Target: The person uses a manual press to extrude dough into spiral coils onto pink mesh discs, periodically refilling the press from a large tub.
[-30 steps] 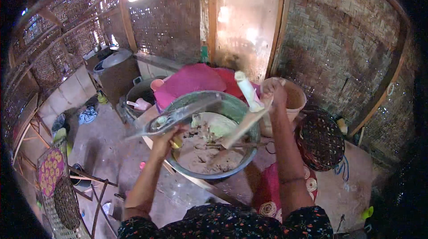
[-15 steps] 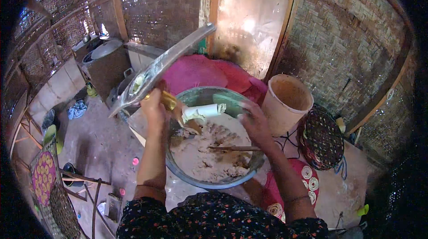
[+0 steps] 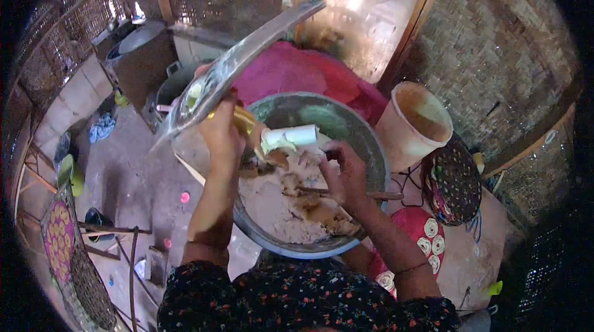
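Observation:
My left hand (image 3: 223,131) is wrapped around a long, grey, curved-handled press (image 3: 244,56) with a gold-coloured cylinder (image 3: 243,120) beneath it. This tool is tilted over a large tub (image 3: 377,143). From the cylinder's side a white tube (image 3: 297,136) points right, pale dough stuck to its lower edge. Close to the tube's right end is my right hand (image 3: 346,174), fingers curled together; what they pinch, if anything, is hidden. Beige, crumbly dough (image 3: 266,208) fills the tub's bottom. A thin wooden stick (image 3: 385,196) lies across it, passing under my right hand.
A tall beige bucket (image 3: 411,140) stands right of the tub, beside a dark woven basket (image 3: 455,180). Coiled dough rosettes (image 3: 431,227) lie on a red mat (image 3: 405,220). At the left are a woven tray (image 3: 90,270) and a wooden frame (image 3: 133,251). Pink cloth (image 3: 278,75) lies behind.
My right hand has come down and inward, its fingers closing near the tube's end. The press, still in my left hand, appears slightly higher, as the whole view has shifted.

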Available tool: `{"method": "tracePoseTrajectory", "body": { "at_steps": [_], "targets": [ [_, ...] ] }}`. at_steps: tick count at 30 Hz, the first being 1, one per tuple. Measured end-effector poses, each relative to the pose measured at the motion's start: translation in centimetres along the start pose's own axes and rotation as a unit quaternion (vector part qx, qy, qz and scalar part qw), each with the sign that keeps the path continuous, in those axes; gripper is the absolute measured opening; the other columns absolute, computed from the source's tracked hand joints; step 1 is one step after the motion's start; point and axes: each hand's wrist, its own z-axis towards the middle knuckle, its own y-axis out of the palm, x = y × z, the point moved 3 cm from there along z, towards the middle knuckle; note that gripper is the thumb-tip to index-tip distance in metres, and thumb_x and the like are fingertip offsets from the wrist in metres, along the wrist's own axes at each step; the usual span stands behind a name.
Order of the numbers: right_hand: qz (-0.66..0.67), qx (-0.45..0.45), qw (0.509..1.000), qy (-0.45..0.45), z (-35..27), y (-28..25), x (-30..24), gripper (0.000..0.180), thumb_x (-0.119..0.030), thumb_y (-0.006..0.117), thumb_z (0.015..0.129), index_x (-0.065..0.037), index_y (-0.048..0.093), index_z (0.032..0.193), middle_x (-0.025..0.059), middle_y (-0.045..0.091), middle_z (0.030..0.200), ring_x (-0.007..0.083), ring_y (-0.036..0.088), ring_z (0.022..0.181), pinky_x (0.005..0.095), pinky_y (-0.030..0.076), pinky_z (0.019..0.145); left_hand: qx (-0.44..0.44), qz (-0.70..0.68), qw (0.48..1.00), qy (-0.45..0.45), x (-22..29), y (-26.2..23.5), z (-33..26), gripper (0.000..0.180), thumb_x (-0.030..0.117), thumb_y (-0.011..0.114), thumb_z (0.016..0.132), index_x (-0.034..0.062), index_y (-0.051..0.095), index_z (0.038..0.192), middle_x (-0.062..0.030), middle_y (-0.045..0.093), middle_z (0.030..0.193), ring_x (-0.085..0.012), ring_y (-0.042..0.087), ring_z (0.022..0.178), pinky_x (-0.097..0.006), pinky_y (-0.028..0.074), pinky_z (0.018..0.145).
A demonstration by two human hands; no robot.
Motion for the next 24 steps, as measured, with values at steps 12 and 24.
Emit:
{"method": "tracePoseTrajectory", "body": {
  "at_steps": [12,24],
  "targets": [
    [-0.391,-0.337,0.851,-0.094,-3.4,0.2,1.7,0.035,-0.021,0.059,0.074,-0.006,0.057,0.106,0.0168,0.057,0.108,0.0337,0.051,0.103,0.0415,0.045,0.082,-0.118,0.162,0.977,0.070,0.9,1.3,-0.2,0.011,0.012,0.057,0.082,0.0018,0.057,0.078,-0.0030,0.057,0.069,-0.0118,0.051,0.059,-0.026,0.042,0.053],
    [-0.451,-0.518,0.726,0.037,-1.8,-5.4,-5.2,0.048,-0.014,0.050,0.079,-0.015,0.042,0.126,0.0111,0.058,0.086,0.0286,0.061,0.071,0.0426,0.046,0.061,-0.208,0.168,0.943,0.198,-2.3,0.4,0.5,0.018,0.016,0.056,0.085,0.0000,0.059,0.091,-0.0078,0.062,0.090,-0.0189,0.058,0.081,-0.034,0.046,0.074]
  ]
}}
